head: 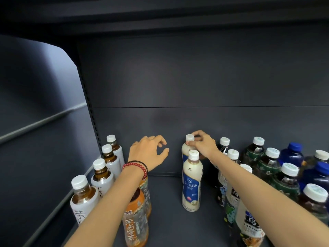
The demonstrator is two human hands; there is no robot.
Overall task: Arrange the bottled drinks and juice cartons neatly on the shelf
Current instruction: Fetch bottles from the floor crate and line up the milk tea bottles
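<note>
Two cream bottles [192, 182] stand in line; our right grip [203, 145] pinches the rear bottle [185, 152] near its cap, our left grip [147, 154] hovers released.

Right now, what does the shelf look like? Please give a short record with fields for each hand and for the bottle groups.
left hand: fingers curved, holds nothing, above the shelf
right hand: pinches the rear cream bottle at its neck
front cream bottle: upright, just in front of the rear one
left row: four white-label tea bottles along the side wall
right side: green-label bottles and blue bottles, crowded
</note>
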